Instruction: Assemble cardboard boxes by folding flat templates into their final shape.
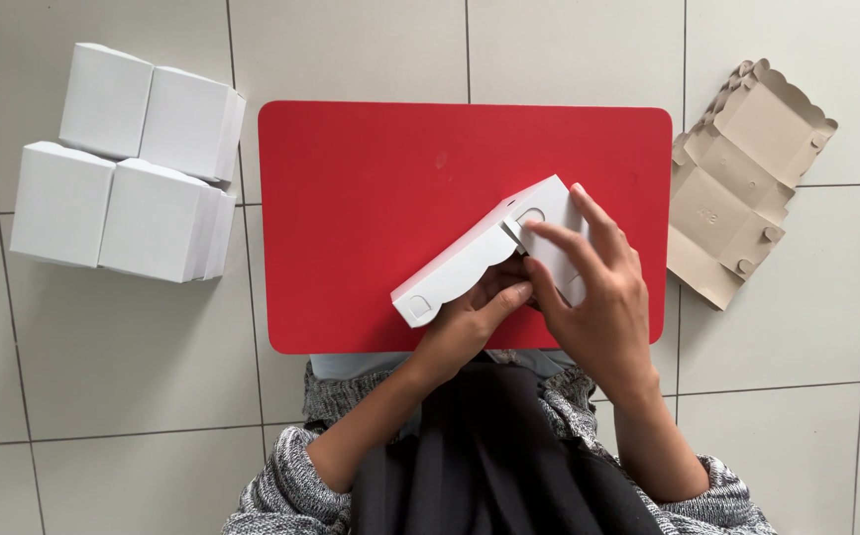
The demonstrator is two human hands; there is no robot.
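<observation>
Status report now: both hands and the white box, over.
Left hand and right hand both grip half-folded white box above red mat. Nothing in the way.

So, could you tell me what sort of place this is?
Probably a makeshift box-folding spot on a tiled floor: a red mat, finished white boxes and flat cardboard blanks.

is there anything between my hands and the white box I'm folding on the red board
Nothing visible does. Both the left hand and the right hand already touch the half-folded white box above the red board.
</observation>
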